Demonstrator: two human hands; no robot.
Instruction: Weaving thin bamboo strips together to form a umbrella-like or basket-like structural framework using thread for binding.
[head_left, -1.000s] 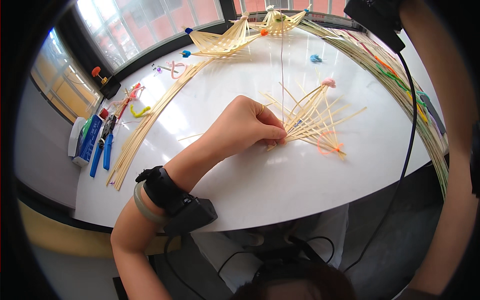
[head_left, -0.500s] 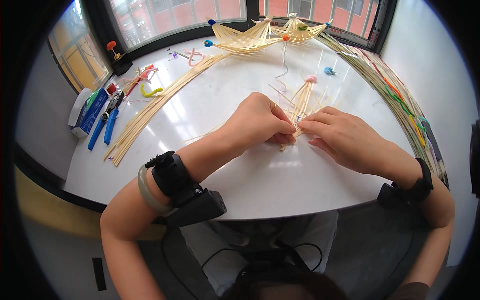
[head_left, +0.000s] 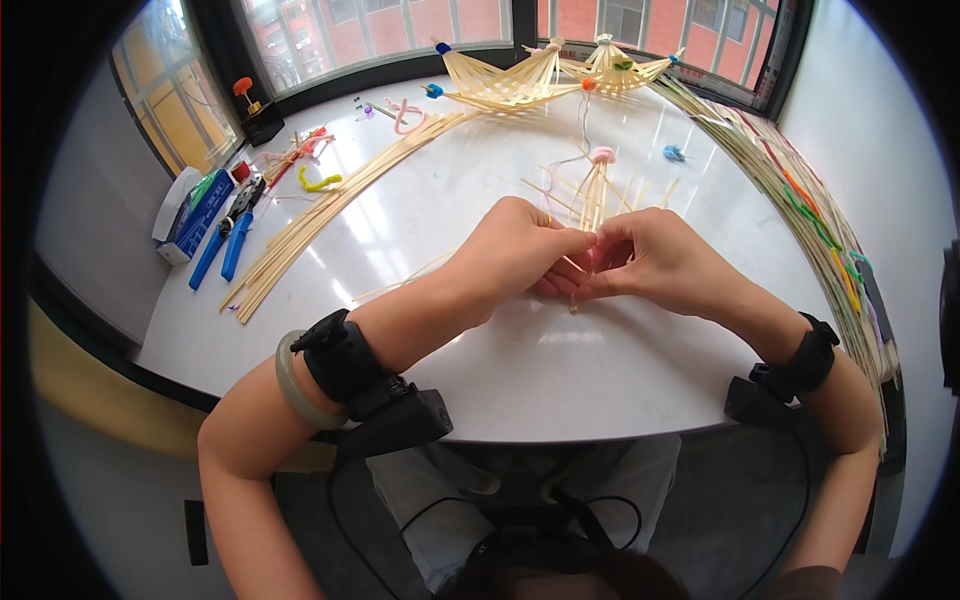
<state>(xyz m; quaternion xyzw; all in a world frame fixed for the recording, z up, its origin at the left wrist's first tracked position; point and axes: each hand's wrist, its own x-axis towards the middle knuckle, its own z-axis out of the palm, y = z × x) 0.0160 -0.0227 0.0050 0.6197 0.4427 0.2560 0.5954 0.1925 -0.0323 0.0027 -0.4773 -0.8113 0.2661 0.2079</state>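
Note:
A small bundle of pale bamboo strips stands out beyond my fingers, gathered at its far end by a fuzzy pink tie. Several strips fan out sideways from it. My left hand is closed on the near part of the bundle. Right beside it, my right hand pinches the same strips, thumb and fingertips meeting the left fingers. The pinched part is mostly hidden; a short strip end shows below the fingertips.
Long bamboo strips lie to the left, with blue-handled pliers and a blue box beyond. Woven strip pieces stand at the back by the window. More strips and coloured pipe cleaners line the right edge.
My right hand has come in against the left and curled, its thumb now pinching near the strips' lower end. The pink-tied end has shifted slightly left. The whole view has moved a little.

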